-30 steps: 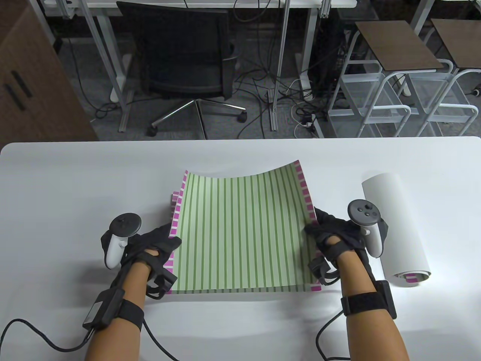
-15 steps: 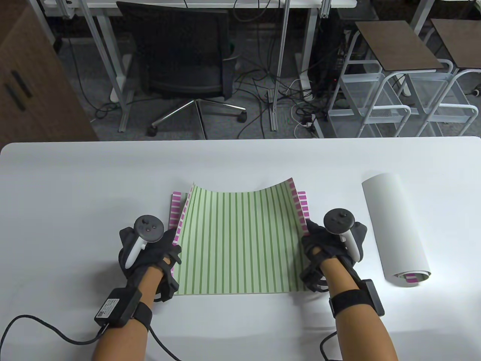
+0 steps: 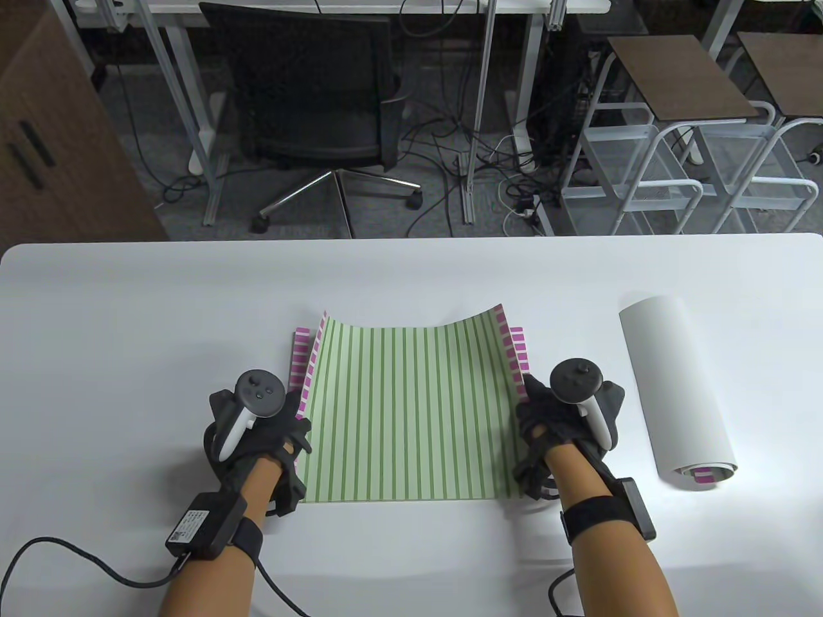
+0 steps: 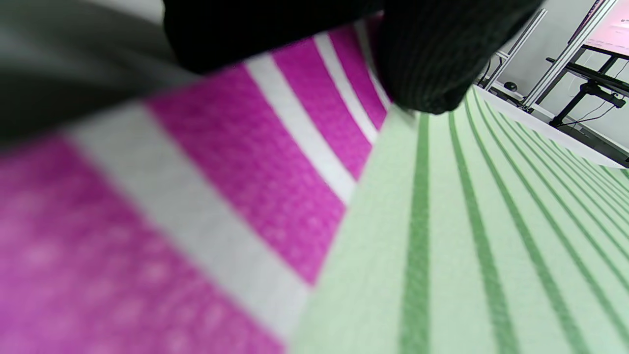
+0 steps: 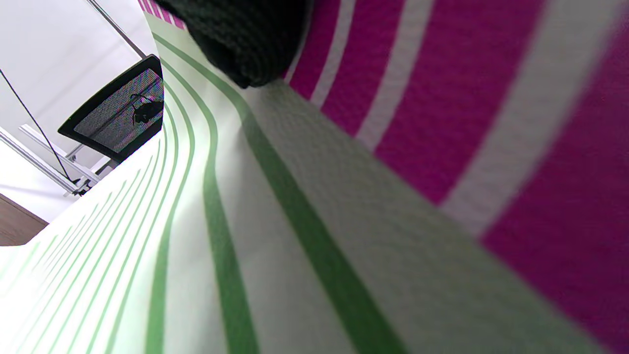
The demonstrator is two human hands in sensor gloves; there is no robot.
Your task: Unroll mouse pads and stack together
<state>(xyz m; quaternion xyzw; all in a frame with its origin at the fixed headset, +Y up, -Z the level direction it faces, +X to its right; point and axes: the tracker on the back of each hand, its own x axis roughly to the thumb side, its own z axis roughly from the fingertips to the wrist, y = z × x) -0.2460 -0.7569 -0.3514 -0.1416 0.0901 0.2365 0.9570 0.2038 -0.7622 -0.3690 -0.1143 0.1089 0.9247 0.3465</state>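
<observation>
A green-striped mouse pad with pink-and-white side borders lies in the middle of the white table, over another pad whose pink-striped edge shows on both sides. Its far edge curls up. My left hand presses its left edge and my right hand presses its right edge. The wrist views show a gloved fingertip on the pink border, left and right. A rolled pad, white outside, lies at the right.
Beyond the table's far edge stand a black office chair, white desk legs and metal-framed stools. A cable runs from my left wrist across the table's near left.
Both hands moved inward and lowered the green-striped pad onto the pad beneath it over the last second. Its far edge dropped. In the last half second little has moved.
</observation>
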